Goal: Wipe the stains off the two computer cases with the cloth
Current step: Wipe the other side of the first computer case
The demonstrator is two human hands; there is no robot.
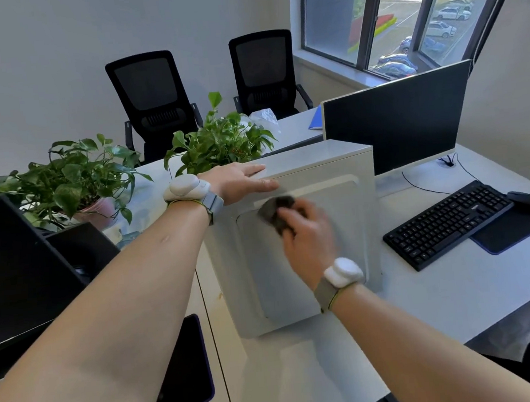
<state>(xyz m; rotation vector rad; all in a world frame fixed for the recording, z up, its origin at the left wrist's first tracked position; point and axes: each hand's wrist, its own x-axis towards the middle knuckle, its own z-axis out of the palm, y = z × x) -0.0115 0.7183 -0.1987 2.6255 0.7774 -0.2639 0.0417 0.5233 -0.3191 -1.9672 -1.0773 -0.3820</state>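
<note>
A white computer case [349, 225] stands upright on the white desk [441, 288] in the middle of the view. My left hand [239, 180] rests flat on its top near corner, fingers straight. My right hand [308, 232] holds a dark grey cloth [274, 212] bunched against the upper part of the case's side panel; the hand is blurred. A black box-like object [13, 271] at the left edge may be a second case; I cannot tell.
A black monitor [400, 118] stands behind the case. A black keyboard [448, 223], mouse [529, 201] and mouse pad [513, 230] lie to the right. Two potted plants [73, 182] stand behind left. Two black office chairs [152, 98] face the far wall. Another dark pad [183, 378] lies near left.
</note>
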